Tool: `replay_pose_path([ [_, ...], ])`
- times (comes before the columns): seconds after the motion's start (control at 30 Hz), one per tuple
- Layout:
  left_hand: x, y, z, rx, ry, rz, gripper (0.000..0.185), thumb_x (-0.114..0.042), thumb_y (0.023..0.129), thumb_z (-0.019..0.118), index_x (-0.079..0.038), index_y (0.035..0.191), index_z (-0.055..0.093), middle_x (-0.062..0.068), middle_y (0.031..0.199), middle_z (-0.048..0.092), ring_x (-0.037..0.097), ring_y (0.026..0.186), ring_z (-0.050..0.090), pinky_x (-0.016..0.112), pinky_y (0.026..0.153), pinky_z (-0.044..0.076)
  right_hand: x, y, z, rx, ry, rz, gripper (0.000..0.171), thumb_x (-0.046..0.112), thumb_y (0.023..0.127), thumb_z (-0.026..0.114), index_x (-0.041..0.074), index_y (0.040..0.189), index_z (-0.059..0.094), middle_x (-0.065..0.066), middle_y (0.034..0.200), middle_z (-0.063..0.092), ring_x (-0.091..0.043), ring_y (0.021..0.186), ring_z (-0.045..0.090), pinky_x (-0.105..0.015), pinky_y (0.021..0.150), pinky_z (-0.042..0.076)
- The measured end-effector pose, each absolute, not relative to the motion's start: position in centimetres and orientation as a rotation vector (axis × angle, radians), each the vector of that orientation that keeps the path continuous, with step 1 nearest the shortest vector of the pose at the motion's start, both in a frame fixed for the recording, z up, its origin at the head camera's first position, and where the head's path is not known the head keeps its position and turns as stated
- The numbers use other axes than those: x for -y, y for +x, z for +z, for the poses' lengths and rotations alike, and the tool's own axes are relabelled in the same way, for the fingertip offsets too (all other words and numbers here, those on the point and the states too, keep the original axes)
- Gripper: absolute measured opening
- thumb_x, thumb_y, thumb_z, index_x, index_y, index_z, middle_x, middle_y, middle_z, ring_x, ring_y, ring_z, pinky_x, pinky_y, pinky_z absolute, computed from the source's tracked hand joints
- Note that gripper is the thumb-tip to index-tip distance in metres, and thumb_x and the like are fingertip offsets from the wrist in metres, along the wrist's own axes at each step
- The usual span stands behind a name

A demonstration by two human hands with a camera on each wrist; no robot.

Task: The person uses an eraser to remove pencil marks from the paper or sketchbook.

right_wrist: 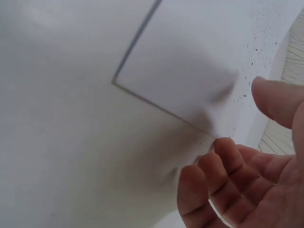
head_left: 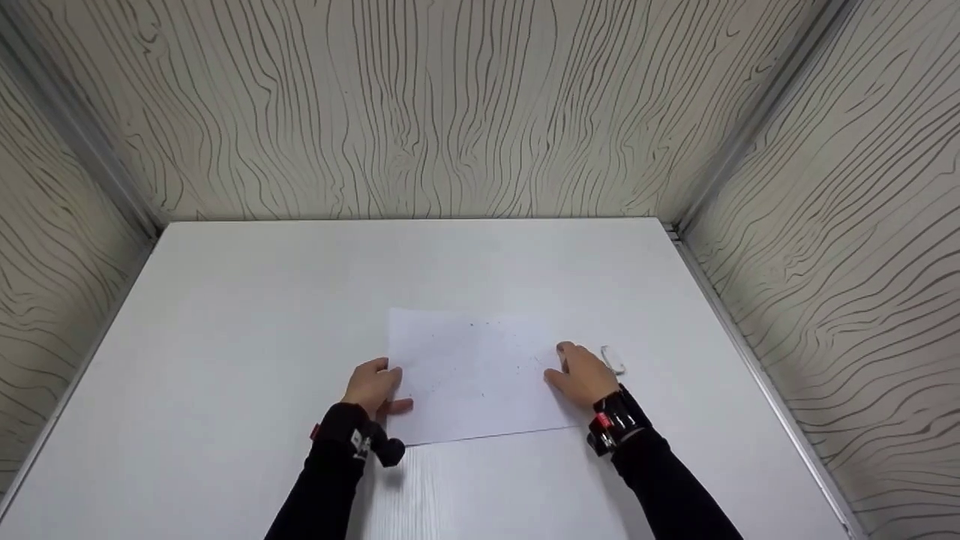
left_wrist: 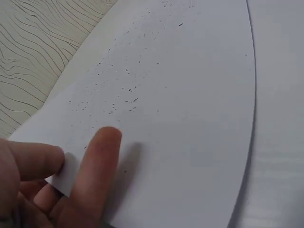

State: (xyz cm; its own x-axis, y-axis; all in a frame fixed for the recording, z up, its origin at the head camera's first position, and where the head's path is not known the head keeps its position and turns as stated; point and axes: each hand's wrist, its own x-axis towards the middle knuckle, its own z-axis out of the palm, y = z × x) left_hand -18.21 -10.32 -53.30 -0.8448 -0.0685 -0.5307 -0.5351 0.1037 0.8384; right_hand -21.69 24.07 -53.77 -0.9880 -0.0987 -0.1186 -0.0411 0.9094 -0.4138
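Head view: one sheet of paper point(head_left: 476, 375) is lying mid-frame on the white surface point(head_left: 225, 337), speckled with tiny dark bits. Left hand point(head_left: 373, 388) is pinching its left edge; right hand point(head_left: 581, 373) is sitting at its right edge, grip unclear here. One small clear object point(head_left: 613, 360) is lying just beside the right hand.

Left wrist view: thumb on top, fingers point(left_wrist: 33, 161) curling under the paper corner at lower left.

Right wrist view: fingers point(right_wrist: 223, 166) are relaxed, curling at the paper edge, not clearly clamping.

Risk, as I judge it: lifting unevenly would be tipping the specks off onto the surface, or creasing the sheet.
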Motion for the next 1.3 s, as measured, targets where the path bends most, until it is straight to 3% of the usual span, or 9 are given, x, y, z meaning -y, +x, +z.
replay_pose_path([
  [0.2, 9.8, -18.1, -53.2, -1.898, -0.679, 1.989, 0.057, -0.017, 0.102, 0.044, 0.002, 0.151, 0.024, 0.027, 0.156, 0.023, 0.020, 0.072, 0.073, 0.029, 0.073, 0.060, -25.1, -21.5, -53.2, -2.984, -0.063, -0.718, 0.050, 0.026, 0.091, 0.066, 0.000, 0.131, 0.054, -0.004, 0.087, 0.063, -0.016, 0.075, 0.057, -0.033, 0.069, 0.048],
  [0.37, 8.0, -18.6, -52.7, -1.814, -0.643, 2.222, 0.046, -0.013, 0.102, 0.043, 0.005, 0.143, 0.037, 0.027, 0.144, 0.038, 0.024, 0.085, 0.073, 0.030, 0.078, 0.060, -25.7, -21.2, -53.1, -3.026, -0.046, -0.756, 0.043, 0.022, 0.092, 0.063, 0.002, 0.128, 0.056, -0.003, 0.084, 0.063, -0.015, 0.072, 0.055, -0.031, 0.065, 0.046],
  [0.47, 6.0, -19.2, -51.7, -1.791, -0.614, 2.345, 0.036, -0.011, 0.102, 0.043, 0.005, 0.133, 0.045, 0.023, 0.129, 0.050, 0.026, 0.090, 0.073, 0.031, 0.081, 0.060, -25.8, -20.8, -53.2, -3.059, -0.052, -0.786, 0.038, 0.020, 0.092, 0.062, 0.003, 0.126, 0.058, -0.001, 0.082, 0.062, -0.013, 0.068, 0.054, -0.029, 0.061, 0.043],
  [0.53, 4.6, -19.8, -50.9, -1.770, -0.599, 2.418, 0.024, -0.012, 0.102, 0.044, 0.004, 0.120, 0.047, 0.017, 0.110, 0.055, 0.026, 0.088, 0.072, 0.031, 0.083, 0.059, -25.7, -20.6, -53.2, -3.089, -0.065, -0.810, 0.035, 0.019, 0.092, 0.062, 0.004, 0.123, 0.060, -0.001, 0.080, 0.061, -0.012, 0.067, 0.053, -0.027, 0.060, 0.042],
  [0.63, 2.3, -20.4, -50.1, -1.758, -0.557, 2.521, 0.012, -0.011, 0.102, 0.046, 0.000, 0.105, 0.046, 0.007, 0.093, 0.052, 0.025, 0.088, 0.072, 0.031, 0.085, 0.059, -25.3, -20.1, -53.4, -3.121, -0.089, -0.851, 0.029, 0.018, 0.092, 0.063, 0.006, 0.118, 0.063, 0.001, 0.078, 0.060, -0.011, 0.065, 0.052, -0.026, 0.059, 0.042],
  [0.77, -0.5, -20.7, -50.6, -1.899, -0.434, 2.492, 0.011, -0.009, 0.101, 0.049, 0.001, 0.105, 0.051, 0.009, 0.099, 0.056, 0.022, 0.099, 0.065, 0.030, 0.090, 0.057, -24.5, -19.5, -54.0, -3.108, -0.142, -0.870, 0.025, 0.019, 0.093, 0.062, 0.008, 0.115, 0.065, 0.004, 0.076, 0.058, -0.008, 0.065, 0.051, -0.025, 0.058, 0.043],
  [0.93, -2.6, -20.4, -52.1, -2.140, -0.356, 2.334, 0.017, -0.010, 0.100, 0.051, 0.000, 0.085, 0.049, 0.004, 0.081, 0.050, 0.016, 0.088, 0.059, 0.029, 0.087, 0.058, -23.7, -19.1, -54.9, -3.067, -0.197, -0.861, 0.024, 0.018, 0.092, 0.061, 0.009, 0.114, 0.065, 0.006, 0.076, 0.058, -0.006, 0.066, 0.051, -0.024, 0.060, 0.044],
  [1.1, -3.7, -20.4, -51.3, -2.089, -0.176, 2.468, 0.016, -0.011, 0.100, 0.052, 0.002, 0.091, 0.056, 0.004, 0.086, 0.054, 0.015, 0.095, 0.061, 0.030, 0.090, 0.057, -23.7, -19.3, -55.0, -3.101, -0.192, -0.887, 0.022, 0.017, 0.092, 0.060, 0.009, 0.112, 0.066, 0.005, 0.075, 0.058, -0.007, 0.065, 0.051, -0.025, 0.060, 0.044],
  [1.3, -4.7, -20.1, -51.6, -2.066, -0.058, 2.476, 0.021, -0.011, 0.099, 0.052, 0.008, 0.102, 0.062, 0.015, 0.103, 0.064, 0.020, 0.105, 0.062, 0.028, 0.092, 0.055, -24.0, -19.4, -55.1, -3.101, -0.188, -0.932, 0.020, 0.017, 0.093, 0.060, 0.010, 0.111, 0.068, 0.005, 0.075, 0.061, -0.007, 0.064, 0.052, -0.025, 0.060, 0.045],
])
